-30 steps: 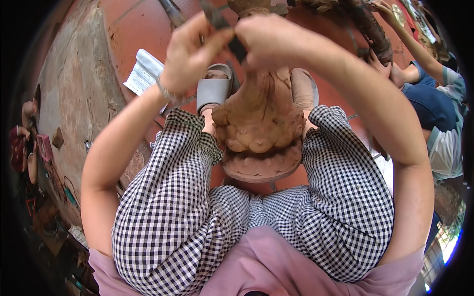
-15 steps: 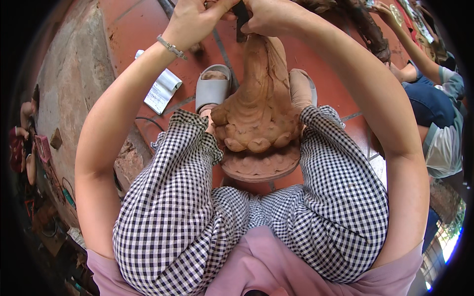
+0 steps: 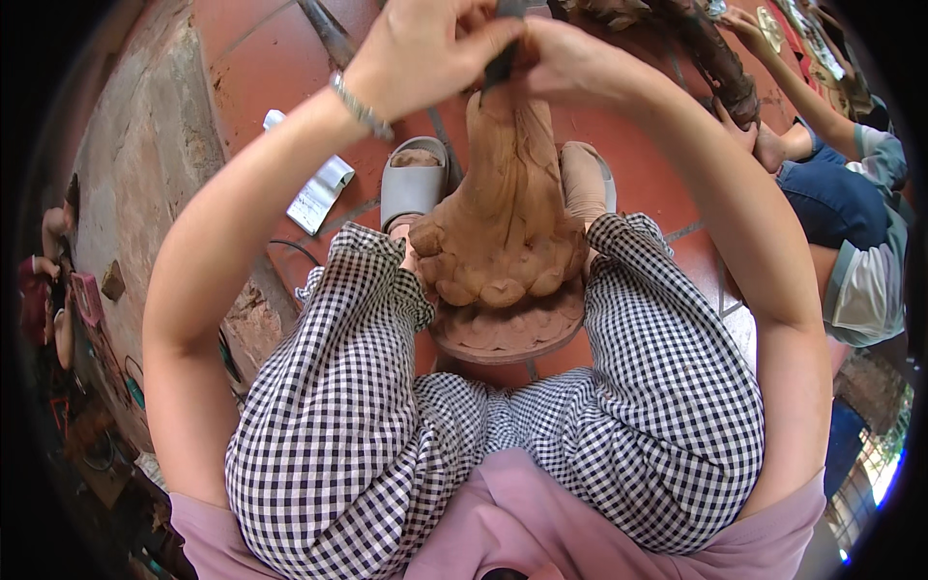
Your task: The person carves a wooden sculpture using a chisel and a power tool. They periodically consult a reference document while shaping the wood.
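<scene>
Carved figure (image 3: 507,184): brown, wood by the look of it, standing on the red floor tiles (image 3: 638,164) between the worker's grey sandals (image 3: 411,188); its upper end is lost to me behind the hands.
Petalled base (image 3: 507,333): the round foot of the piece, on the side nearest the worker's lap.
Dark strip (image 3: 503,58): flat and narrow, perhaps abrasive cloth, with its lower end close to the carving.
Risk at the carving: I'd worry about a raised fold being scuffed or flattened if the strip were pressed too hard or rubbed too long on one spot.
Risk at the base: nothing I can see clamps the piece, so a strong sideways pull up high might rock or tip it.
Risk at the fingers: with both hands so close around the strip, a slip could scrape a knuckle on the wood.
Left hand (image 3: 416,53): reaching over from the left, bracelet (image 3: 360,106) at the wrist, thumb and fingers pinched on the strip.
Right hand (image 3: 575,63): blurred, fingers curled in beside the strip; whether they grip it, I can't tell.
Arms: elbows spread wide outside the checked trousers (image 3: 319,406), left forearm (image 3: 261,184) and right forearm (image 3: 720,188) slanting inward to meet beyond the knees.
</scene>
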The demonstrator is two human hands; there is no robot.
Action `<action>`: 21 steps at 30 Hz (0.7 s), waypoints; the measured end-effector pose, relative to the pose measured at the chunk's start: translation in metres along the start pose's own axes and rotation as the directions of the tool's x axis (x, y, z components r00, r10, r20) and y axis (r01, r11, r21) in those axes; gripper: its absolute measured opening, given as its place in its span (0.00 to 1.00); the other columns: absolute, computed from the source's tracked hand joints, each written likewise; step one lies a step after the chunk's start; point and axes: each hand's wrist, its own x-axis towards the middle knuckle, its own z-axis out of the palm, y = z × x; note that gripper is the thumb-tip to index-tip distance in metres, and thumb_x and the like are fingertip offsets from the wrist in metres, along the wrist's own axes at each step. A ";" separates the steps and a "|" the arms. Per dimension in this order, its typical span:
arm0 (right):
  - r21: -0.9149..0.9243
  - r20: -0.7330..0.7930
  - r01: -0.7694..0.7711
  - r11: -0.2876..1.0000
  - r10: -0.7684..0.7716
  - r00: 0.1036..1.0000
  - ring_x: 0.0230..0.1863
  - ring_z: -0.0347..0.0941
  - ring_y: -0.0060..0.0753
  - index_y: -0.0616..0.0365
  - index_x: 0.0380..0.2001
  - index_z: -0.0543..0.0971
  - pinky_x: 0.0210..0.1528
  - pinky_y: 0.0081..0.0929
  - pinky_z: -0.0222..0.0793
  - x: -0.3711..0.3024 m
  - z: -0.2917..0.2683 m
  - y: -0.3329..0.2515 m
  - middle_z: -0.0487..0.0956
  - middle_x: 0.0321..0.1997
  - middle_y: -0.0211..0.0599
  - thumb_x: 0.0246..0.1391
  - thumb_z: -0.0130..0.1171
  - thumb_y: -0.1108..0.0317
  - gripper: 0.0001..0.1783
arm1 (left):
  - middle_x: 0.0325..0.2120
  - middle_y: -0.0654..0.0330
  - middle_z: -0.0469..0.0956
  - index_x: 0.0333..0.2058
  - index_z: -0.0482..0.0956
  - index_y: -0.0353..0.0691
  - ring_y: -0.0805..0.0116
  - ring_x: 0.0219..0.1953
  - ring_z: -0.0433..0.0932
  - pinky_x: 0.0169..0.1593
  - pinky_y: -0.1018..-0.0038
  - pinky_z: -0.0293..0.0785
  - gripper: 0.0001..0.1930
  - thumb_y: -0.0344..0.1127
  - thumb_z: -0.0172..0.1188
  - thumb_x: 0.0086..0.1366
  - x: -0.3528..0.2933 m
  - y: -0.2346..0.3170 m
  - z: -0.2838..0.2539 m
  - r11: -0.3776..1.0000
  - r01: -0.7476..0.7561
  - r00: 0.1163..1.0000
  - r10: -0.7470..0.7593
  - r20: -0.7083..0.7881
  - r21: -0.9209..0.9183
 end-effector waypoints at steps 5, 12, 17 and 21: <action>0.042 -0.057 0.059 0.997 -0.057 0.997 0.46 0.77 0.25 0.63 0.45 0.79 0.53 0.27 0.72 -0.005 0.021 0.025 0.83 0.40 0.31 0.44 0.71 0.74 0.22 | 0.16 0.50 0.72 0.27 0.72 0.31 0.70 0.19 0.74 0.24 0.71 0.70 0.09 0.29 0.63 0.59 -0.009 0.015 0.010 0.998 0.034 0.999 -0.034 -0.003 0.049; 0.324 -0.611 0.322 0.890 -0.063 0.789 0.30 0.75 0.21 0.60 0.27 0.76 0.32 0.25 0.73 0.018 -0.004 0.075 0.77 0.25 0.30 0.51 0.67 0.69 0.09 | 0.30 0.62 0.80 0.45 0.77 0.33 0.74 0.32 0.81 0.41 0.77 0.77 0.16 0.41 0.58 0.70 0.017 -0.040 0.016 0.915 0.122 0.954 -0.215 -0.210 -0.383; 0.424 -0.578 0.305 0.853 -0.004 0.816 0.33 0.78 0.26 0.60 0.37 0.77 0.38 0.28 0.77 -0.015 0.006 0.108 0.80 0.31 0.34 0.55 0.65 0.68 0.10 | 0.46 0.51 0.76 0.53 0.70 0.32 0.64 0.51 0.75 0.53 0.69 0.74 0.32 0.53 0.65 0.62 -0.076 -0.037 0.040 0.735 0.580 0.812 -0.555 0.179 -0.351; 0.442 -0.584 0.262 0.858 0.054 0.810 0.34 0.81 0.26 0.64 0.34 0.78 0.39 0.24 0.77 -0.032 0.011 0.114 0.83 0.31 0.37 0.57 0.64 0.68 0.09 | 0.47 0.49 0.74 0.55 0.66 0.31 0.62 0.49 0.76 0.51 0.68 0.76 0.40 0.55 0.70 0.56 -0.099 -0.027 0.056 0.812 0.494 0.869 -0.477 0.134 -0.311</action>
